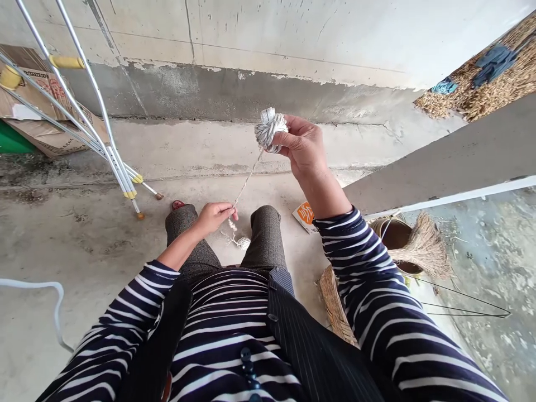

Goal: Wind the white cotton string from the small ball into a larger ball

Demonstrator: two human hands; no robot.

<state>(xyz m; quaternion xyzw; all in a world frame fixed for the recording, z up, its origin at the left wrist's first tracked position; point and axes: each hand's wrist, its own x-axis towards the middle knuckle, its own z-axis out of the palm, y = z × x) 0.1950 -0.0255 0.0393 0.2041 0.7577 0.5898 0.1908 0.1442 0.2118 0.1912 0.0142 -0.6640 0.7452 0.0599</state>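
Note:
My right hand (307,145), raised in front of me, grips a wound bundle of whitish cord (270,129) between thumb and fingers. From the bundle a thin twisted cord (250,177) runs slantwise down to my left hand (214,216). There my thumb and fingertips pinch it, above the gap between my knees. Below the pinch the cord hangs looser and kinked. A small white ball of cord (243,243) shows lower down between my legs; whether it is joined to the hanging end I cannot tell.
Aluminium crutches (111,151) stand at the left before cardboard boxes (37,84). To the right are an orange-and-white printed card (305,215), a container (391,231) with a straw brush (425,248) across it, and a woven straw piece (335,304). A pale hose (37,286) lies at left.

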